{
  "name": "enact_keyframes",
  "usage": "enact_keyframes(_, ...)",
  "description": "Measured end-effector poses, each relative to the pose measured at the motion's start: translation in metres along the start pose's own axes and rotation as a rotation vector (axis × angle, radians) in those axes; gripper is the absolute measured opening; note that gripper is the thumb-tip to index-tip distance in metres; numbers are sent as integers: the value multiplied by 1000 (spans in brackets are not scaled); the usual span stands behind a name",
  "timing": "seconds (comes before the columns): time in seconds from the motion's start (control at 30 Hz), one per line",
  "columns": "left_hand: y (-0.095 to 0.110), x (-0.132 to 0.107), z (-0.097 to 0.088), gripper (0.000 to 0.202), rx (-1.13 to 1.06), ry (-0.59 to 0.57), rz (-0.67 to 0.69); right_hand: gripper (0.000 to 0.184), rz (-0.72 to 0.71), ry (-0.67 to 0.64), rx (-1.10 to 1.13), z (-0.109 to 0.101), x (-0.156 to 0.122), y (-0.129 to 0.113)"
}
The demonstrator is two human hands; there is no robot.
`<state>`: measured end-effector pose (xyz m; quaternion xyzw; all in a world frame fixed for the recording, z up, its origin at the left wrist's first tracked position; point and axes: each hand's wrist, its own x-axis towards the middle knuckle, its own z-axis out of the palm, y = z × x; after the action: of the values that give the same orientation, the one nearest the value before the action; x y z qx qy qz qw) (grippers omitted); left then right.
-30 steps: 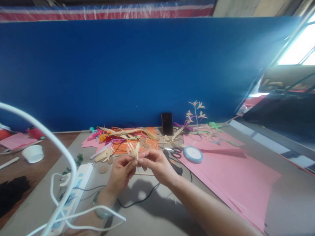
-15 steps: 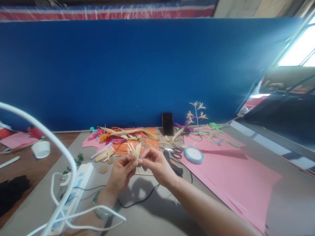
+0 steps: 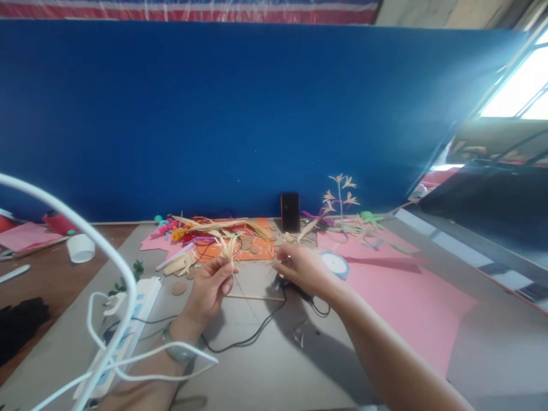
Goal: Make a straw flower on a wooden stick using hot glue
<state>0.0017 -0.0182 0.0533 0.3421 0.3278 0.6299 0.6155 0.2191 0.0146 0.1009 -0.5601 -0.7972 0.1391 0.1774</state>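
My left hand is closed, its thumb and fingers pinching the base of a pale straw-coloured husk flower. The flower's thin strips fan upward, and a fine wire trails below it. My right hand is apart from the flower, reaching over the scissors, palm down. Its thumb and forefinger are spread, with a glint of metal between them. The hand hides most of the scissors. Under and beside that hand lies a dark tool with a black cord, partly covered.
A phone stands against the blue panel. Husk strips and coloured craft pieces lie on orange paper. A ribbon roll and a husk flower stem are right, near pink paper. A power strip with white cable is left.
My right hand has let go of the flower and moved right, over the scissors. My left hand still pinches the flower, a little further left. The view has shifted slightly.
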Motion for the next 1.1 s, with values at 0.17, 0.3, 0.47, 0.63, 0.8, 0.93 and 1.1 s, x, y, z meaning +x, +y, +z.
enact_keyframes(0.17, -5, 3, -4, 27, -15, -3, 25, 16, 131, -222, -465, 12, -2, 40)
enact_keyframes(0.3, -7, 3, -4, 28, -30, 6, 50, 14, 128, -257, -420, 24, -6, 52)
enact_keyframes(0.47, -7, 4, -2, 28, -19, 10, 72, 23, 148, -274, -325, 28, -11, 57)
enact_keyframes(0.63, -6, 6, -2, 28, -28, 24, 75, 26, 123, -212, -292, 36, -14, 67)
enact_keyframes(0.8, -7, 7, -3, 26, -43, 14, 73, 27, 131, 120, 3, 26, -15, 69)
enact_keyframes(0.93, -10, 7, -2, 27, -41, 21, 49, 32, 123, 373, 530, 13, -17, 33)
enact_keyframes(1.1, -9, 3, 1, 27, -29, 23, 64, 32, 21, 319, 869, 11, -16, -47)
